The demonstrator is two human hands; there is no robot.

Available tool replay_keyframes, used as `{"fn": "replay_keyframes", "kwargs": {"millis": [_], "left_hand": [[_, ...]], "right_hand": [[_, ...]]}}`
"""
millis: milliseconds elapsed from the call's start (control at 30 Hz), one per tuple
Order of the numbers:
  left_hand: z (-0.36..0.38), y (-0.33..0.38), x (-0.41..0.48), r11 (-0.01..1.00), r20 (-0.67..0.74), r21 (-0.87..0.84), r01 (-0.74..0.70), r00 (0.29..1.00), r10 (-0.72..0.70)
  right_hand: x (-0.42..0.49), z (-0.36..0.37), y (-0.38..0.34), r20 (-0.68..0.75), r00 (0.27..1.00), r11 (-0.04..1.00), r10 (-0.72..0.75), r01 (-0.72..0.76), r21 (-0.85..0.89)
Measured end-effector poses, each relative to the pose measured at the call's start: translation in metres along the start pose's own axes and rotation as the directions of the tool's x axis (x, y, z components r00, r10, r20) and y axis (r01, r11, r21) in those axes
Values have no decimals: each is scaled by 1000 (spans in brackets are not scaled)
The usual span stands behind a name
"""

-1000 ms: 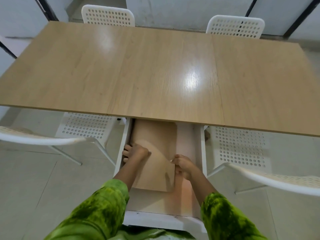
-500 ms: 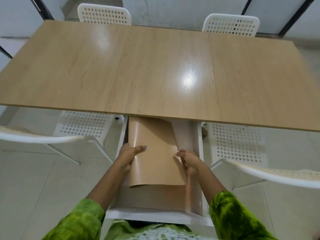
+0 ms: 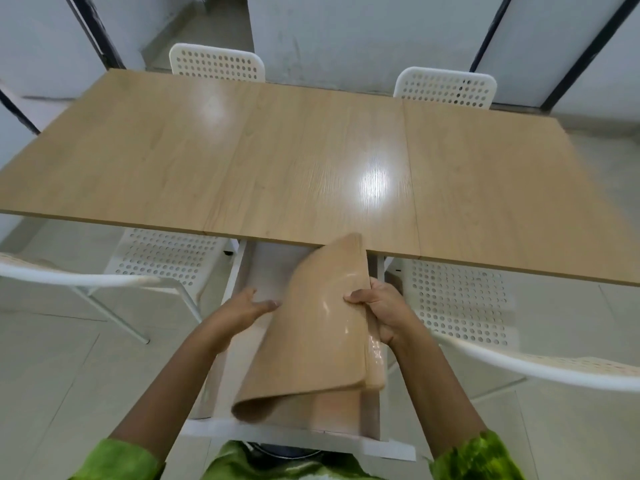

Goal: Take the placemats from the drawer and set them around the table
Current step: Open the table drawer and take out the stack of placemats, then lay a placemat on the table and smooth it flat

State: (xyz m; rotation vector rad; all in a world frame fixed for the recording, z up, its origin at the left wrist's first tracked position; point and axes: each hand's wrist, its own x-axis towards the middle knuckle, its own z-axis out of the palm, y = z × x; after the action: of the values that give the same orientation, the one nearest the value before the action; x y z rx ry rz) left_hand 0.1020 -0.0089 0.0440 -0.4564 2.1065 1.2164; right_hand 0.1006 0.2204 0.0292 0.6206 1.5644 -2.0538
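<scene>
A stack of tan, glossy placemats (image 3: 315, 327) curls upward above the open white drawer (image 3: 221, 344) under the wooden table (image 3: 277, 161). My right hand (image 3: 381, 308) grips the stack at its right edge, thumb on top. My left hand (image 3: 247, 304) hovers at the stack's left side with fingers spread, holding nothing. The mats' far corner reaches up past the table's near edge. The lower end of the stack sags toward the drawer's front panel (image 3: 304, 436).
White perforated chairs stand around the table: two at the far side (image 3: 218, 64) (image 3: 446, 86), one near left (image 3: 162, 254) and one near right (image 3: 460, 303). Their curved backs (image 3: 69, 277) (image 3: 540, 368) flank my arms. Pale tiled floor lies below.
The placemats have come up out of the drawer and tilted to the right. My left hand has let go of their left edge; my right hand keeps its grip.
</scene>
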Motion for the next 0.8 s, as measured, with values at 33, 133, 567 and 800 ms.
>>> {"fn": "replay_keyframes", "kwargs": {"millis": [33,133,567,800], "left_hand": [[3,17,-10,998,1,18,-65,998,65],[16,69,-46,981,127,-55,-187,973,193],[27,128,-57,914,185,-85,-396,895,405],[-34,133,-10,759,-18,-344,-552,813,582]], "right_hand": [[-6,2,-8,-6,1000,998,-27,27,-62],[-26,5,-34,-5,992,973,-130,126,-194],[-56,30,-110,96,954,934,-284,298,-198],[-22,49,-154,2,899,760,-438,371,-534]]}}
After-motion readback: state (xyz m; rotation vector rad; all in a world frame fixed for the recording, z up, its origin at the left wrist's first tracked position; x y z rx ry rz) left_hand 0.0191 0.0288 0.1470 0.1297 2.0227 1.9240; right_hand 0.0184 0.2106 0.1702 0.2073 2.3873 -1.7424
